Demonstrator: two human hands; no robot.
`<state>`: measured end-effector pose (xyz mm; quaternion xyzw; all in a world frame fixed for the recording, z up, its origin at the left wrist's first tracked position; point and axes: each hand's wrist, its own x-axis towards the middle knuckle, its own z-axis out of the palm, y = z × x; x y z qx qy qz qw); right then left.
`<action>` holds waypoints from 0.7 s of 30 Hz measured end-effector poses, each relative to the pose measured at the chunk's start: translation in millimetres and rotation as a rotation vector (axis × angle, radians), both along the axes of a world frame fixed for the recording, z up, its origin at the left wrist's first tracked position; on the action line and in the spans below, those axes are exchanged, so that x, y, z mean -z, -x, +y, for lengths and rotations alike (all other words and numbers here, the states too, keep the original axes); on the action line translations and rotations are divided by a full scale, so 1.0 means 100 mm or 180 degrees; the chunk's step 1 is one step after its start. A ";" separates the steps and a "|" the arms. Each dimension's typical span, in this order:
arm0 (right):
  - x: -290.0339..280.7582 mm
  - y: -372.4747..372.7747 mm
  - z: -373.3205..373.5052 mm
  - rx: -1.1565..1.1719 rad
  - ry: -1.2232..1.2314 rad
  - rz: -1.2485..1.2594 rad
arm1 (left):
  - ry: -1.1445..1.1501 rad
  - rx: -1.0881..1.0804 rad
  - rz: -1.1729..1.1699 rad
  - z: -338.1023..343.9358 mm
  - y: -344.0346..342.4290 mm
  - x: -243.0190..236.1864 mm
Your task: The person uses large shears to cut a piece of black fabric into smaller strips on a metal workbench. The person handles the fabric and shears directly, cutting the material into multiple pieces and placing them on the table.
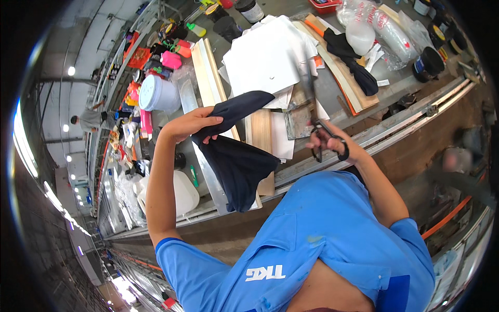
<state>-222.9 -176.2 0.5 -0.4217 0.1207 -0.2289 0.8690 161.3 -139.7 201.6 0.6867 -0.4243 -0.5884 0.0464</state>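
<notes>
My left hand (193, 124) is closed on a piece of dark navy cloth (236, 166). One end of the cloth juts out to the right above my fingers, and the rest hangs down over the table's near edge. To the right, my right hand (328, 141) grips a pair of black-handled scissors (340, 145). Their blades point up and away from me and are smeared by motion, so I cannot tell how far apart they stand. The blades are apart from the cloth. Behind them lies a stack of white sheets (265, 54) on the worktable.
Wooden boards (208, 70) lie left of the sheets. On the right, a black cloth strip (351, 60) rests on more boards near a black tub (429, 64) and clear plastic bags (384, 31). A white bucket (158, 93) and a white jug (182, 195) stand left. Another person (93, 118) is far left.
</notes>
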 end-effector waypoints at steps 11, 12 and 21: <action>-0.20 -0.48 0.41 -0.1064 0.1072 -0.0052 | 0.1323 -0.1114 -0.0310 -0.51 0.13 -0.53; -0.22 -0.47 0.46 -0.1283 0.0787 -0.0091 | 0.1357 -0.1128 -0.0333 -0.52 0.13 -0.55; -0.18 -0.81 0.55 -0.1137 0.0729 -0.0467 | 0.1374 -0.0336 -0.0731 -0.65 0.67 -0.56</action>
